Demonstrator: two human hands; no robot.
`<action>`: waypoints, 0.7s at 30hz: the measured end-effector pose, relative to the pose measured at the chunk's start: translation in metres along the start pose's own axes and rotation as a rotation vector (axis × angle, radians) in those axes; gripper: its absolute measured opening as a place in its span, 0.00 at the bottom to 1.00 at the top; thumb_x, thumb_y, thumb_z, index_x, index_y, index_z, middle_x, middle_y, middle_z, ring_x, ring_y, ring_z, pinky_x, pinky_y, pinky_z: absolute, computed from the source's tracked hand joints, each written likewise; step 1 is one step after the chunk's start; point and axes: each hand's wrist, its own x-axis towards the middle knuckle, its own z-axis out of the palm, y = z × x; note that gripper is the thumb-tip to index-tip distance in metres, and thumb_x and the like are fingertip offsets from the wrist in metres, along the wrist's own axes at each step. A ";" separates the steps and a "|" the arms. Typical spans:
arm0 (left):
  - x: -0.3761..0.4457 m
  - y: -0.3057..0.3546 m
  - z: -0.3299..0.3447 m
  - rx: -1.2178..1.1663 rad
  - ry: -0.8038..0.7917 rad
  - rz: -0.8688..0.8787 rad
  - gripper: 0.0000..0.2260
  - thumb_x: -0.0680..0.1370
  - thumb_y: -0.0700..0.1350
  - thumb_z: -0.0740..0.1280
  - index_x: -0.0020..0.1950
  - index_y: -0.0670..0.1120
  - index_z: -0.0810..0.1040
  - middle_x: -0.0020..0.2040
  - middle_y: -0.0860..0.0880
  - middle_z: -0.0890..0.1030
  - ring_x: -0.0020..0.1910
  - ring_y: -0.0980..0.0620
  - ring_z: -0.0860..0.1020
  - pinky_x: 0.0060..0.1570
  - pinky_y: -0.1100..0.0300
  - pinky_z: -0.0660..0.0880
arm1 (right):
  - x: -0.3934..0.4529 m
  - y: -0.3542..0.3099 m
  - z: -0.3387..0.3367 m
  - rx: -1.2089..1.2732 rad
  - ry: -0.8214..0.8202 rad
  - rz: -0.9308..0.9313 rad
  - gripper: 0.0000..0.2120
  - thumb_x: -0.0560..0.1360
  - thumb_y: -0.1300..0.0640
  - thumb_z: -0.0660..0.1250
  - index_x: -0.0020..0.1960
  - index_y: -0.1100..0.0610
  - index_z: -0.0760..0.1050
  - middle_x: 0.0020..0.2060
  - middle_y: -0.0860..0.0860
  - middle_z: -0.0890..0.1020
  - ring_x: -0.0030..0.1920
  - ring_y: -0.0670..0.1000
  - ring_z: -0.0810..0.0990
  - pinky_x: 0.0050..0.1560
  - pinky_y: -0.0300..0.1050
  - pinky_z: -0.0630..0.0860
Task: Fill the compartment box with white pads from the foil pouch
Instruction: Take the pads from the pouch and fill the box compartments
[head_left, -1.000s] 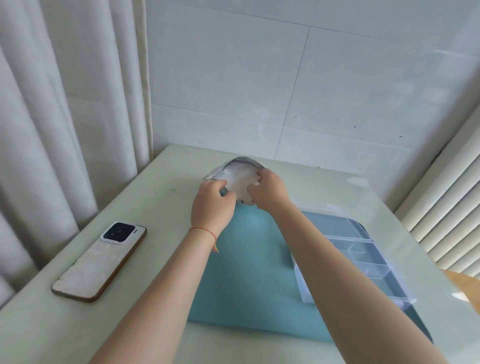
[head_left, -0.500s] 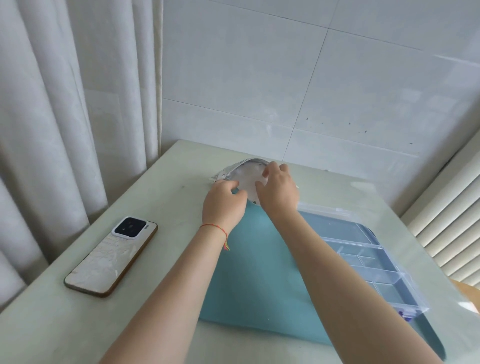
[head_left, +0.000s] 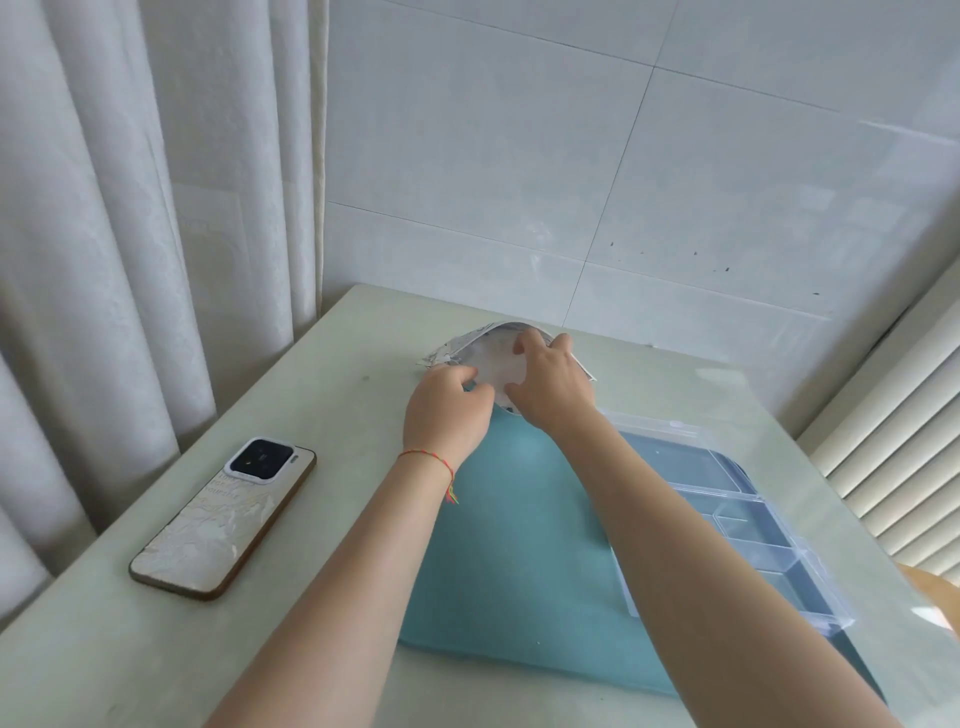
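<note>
A silver foil pouch (head_left: 457, 347) lies at the far end of the table with its mouth spread wide; white pads (head_left: 493, 364) show inside. My left hand (head_left: 447, 415) pinches the pouch's near left edge. My right hand (head_left: 550, 384) reaches into the opening, its fingers curled over the pads and the far rim. A clear plastic compartment box (head_left: 748, 525) sits to the right on a teal mat (head_left: 514, 545); the compartments I can see hold nothing. My right forearm covers part of the box.
A phone (head_left: 223, 514) in a pale patterned case lies face down on the left of the table (head_left: 322, 395). Curtains hang at the left, a tiled wall stands behind, and slatted blinds are at the right.
My right hand has moved from the pouch's near edge deeper into its mouth, toward the far rim. The left hand keeps its hold. The view has shifted slightly.
</note>
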 end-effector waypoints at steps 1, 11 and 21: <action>0.000 0.000 0.001 -0.007 -0.003 0.004 0.11 0.77 0.43 0.61 0.55 0.47 0.80 0.61 0.46 0.78 0.56 0.46 0.75 0.53 0.59 0.69 | 0.000 0.000 0.000 -0.006 -0.006 0.004 0.17 0.75 0.57 0.67 0.62 0.54 0.67 0.56 0.56 0.67 0.39 0.57 0.75 0.37 0.46 0.71; -0.003 0.002 -0.003 0.067 -0.019 -0.019 0.11 0.75 0.42 0.61 0.50 0.38 0.77 0.53 0.33 0.74 0.50 0.36 0.75 0.49 0.49 0.74 | -0.009 0.020 -0.030 0.300 0.087 -0.001 0.07 0.75 0.58 0.66 0.51 0.58 0.77 0.47 0.55 0.77 0.41 0.53 0.73 0.35 0.43 0.66; -0.036 0.051 0.003 -0.559 -0.382 -0.053 0.15 0.79 0.50 0.67 0.56 0.38 0.79 0.43 0.45 0.79 0.36 0.50 0.82 0.30 0.60 0.75 | -0.073 0.073 -0.077 1.015 -0.099 0.042 0.02 0.74 0.62 0.72 0.44 0.60 0.80 0.34 0.51 0.82 0.33 0.48 0.77 0.36 0.42 0.71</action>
